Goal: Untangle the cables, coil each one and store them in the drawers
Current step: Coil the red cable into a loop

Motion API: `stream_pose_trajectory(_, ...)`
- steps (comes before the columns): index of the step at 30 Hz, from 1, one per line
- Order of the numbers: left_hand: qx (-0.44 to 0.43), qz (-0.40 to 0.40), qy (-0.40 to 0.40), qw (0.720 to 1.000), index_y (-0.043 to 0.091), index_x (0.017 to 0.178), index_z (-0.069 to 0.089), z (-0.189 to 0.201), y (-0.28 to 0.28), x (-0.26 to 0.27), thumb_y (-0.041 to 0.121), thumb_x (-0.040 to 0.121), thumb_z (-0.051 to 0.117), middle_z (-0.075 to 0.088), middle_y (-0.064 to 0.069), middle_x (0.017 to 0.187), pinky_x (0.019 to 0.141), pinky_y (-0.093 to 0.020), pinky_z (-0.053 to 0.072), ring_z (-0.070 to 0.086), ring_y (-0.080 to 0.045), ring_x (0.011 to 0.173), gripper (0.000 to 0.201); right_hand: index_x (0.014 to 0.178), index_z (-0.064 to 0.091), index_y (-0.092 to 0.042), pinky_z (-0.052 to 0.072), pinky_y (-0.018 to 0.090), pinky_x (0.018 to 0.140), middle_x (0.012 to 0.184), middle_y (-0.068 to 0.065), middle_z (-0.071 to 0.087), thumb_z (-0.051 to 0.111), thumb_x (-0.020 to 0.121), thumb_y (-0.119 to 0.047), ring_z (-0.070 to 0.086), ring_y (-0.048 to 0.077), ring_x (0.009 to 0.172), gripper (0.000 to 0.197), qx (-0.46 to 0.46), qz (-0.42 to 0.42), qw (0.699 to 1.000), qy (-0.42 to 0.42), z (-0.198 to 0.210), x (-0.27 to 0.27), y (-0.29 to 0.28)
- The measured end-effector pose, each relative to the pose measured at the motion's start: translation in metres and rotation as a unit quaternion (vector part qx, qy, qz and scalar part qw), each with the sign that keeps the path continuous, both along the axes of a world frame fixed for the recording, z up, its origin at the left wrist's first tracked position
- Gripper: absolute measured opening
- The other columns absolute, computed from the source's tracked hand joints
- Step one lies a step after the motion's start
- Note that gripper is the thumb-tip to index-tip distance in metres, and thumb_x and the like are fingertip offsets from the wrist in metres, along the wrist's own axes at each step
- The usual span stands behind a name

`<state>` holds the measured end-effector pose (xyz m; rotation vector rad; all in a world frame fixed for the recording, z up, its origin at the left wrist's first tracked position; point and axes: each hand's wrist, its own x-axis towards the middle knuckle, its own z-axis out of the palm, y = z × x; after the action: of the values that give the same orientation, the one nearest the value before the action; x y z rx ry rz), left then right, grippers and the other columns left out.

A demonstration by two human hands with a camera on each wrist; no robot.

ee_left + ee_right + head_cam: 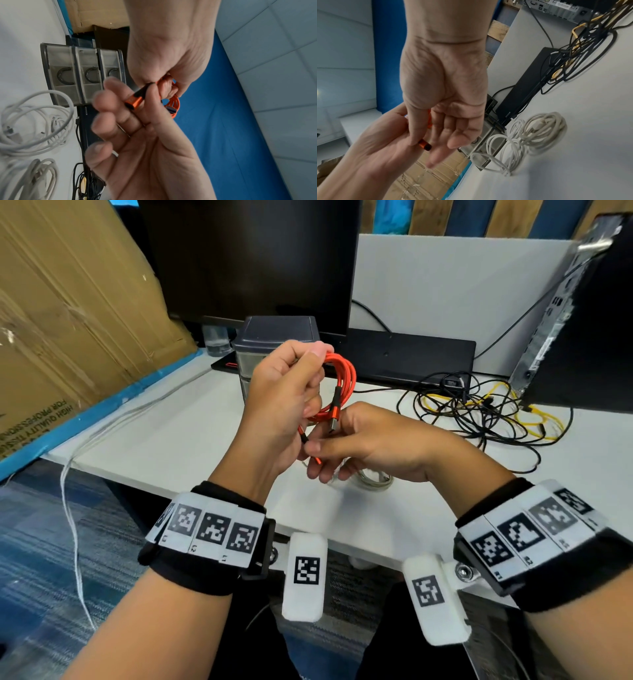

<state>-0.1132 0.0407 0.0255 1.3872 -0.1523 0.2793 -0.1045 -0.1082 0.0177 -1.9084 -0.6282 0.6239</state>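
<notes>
A person's left hand (284,392) grips a coiled orange cable (337,385) above the desk (178,436), apparently keeping the loops from springing loose, while the right hand (370,440) pinches its free plug end (134,101), likely to tuck it in. The drawers (82,75) stand shut behind; a black-and-yellow tangle (486,405) waits nearby.

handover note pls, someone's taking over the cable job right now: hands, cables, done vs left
Left hand: grips the coiled orange cable above the desk.
Right hand: pinches its loose connector end.
Two white coils lie on the desk, not stored.
Black and yellow tangle sits far right, untouched.
Drawer unit: all drawers shut.
Left: finish orange, untangle the rest, store all.
</notes>
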Motion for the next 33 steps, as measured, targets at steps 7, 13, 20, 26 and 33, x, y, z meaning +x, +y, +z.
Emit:
stream_pose_trajectory(7, 0.006, -0.003, -0.014, 1.000, 0.004, 0.104, 0.064, 0.005, 0.011, 0.000, 0.017, 0.107, 0.053, 0.044, 0.000, 0.068, 0.047, -0.018, 0.032, 0.035, -0.006, 0.052, 0.017, 0.090, 0.071, -0.011, 0.045, 0.018, 0.064, 0.077, 0.002, 0.066, 0.060, 0.102, -0.018, 0.058, 0.009, 0.069, 0.018, -0.035, 0.008, 0.995, -0.092, -0.003, 0.001, -0.003)
stream_pose_trajectory(13, 0.068, 0.015, -0.005, 0.998, 0.010, 0.082, 0.058, 0.005, 0.016, -0.001, 0.020, 0.106, 0.054, 0.047, 0.000, 0.066, 0.052, -0.021, 0.037, 0.037, -0.007, 0.051, 0.026, 0.085, 0.073, -0.014, 0.043, 0.017, 0.061, 0.065, -0.010, 0.064, 0.063, 0.100, -0.019, 0.056, 0.002, 0.061, 0.019, -0.128, -0.023, 0.976, -0.174, -0.001, 0.000, -0.027)
stream_pose_trajectory(20, 0.178, 0.035, -0.009, 0.983, 0.019, 0.083, 0.060, 0.006, 0.002, 0.003, 0.023, 0.105, 0.053, 0.060, -0.020, 0.084, 0.057, -0.042, 0.054, 0.055, -0.013, 0.062, 0.023, 0.072, 0.070, -0.015, 0.034, 0.012, 0.053, 0.056, -0.007, 0.053, 0.073, 0.087, -0.019, 0.046, 0.008, 0.055, 0.016, -0.066, -0.132, 0.899, -0.413, 0.036, -0.004, -0.020)
stream_pose_trajectory(26, 0.097, -0.011, -0.010, 0.995, 0.009, 0.094, 0.057, 0.009, -0.001, -0.002, 0.014, 0.107, 0.046, 0.045, -0.004, 0.064, 0.047, -0.024, 0.030, 0.033, -0.007, 0.046, 0.018, 0.092, 0.070, -0.020, 0.056, 0.028, 0.084, 0.124, -0.006, 0.051, 0.081, 0.085, -0.018, 0.059, 0.011, 0.112, 0.013, 0.104, -0.157, 0.910, -0.370, 0.020, 0.008, -0.010)
stream_pose_trajectory(33, 0.073, -0.050, -0.010, 0.996, 0.007, 0.099, 0.067, 0.009, 0.000, -0.003, 0.020, 0.108, 0.048, 0.046, -0.005, 0.061, 0.058, -0.032, 0.039, 0.041, -0.017, 0.058, 0.024, 0.106, 0.048, -0.028, 0.062, 0.050, 0.081, 0.091, 0.006, 0.068, 0.084, 0.082, -0.009, 0.071, 0.028, 0.086, 0.047, 0.158, -0.142, 0.938, -0.274, 0.025, 0.010, -0.014)
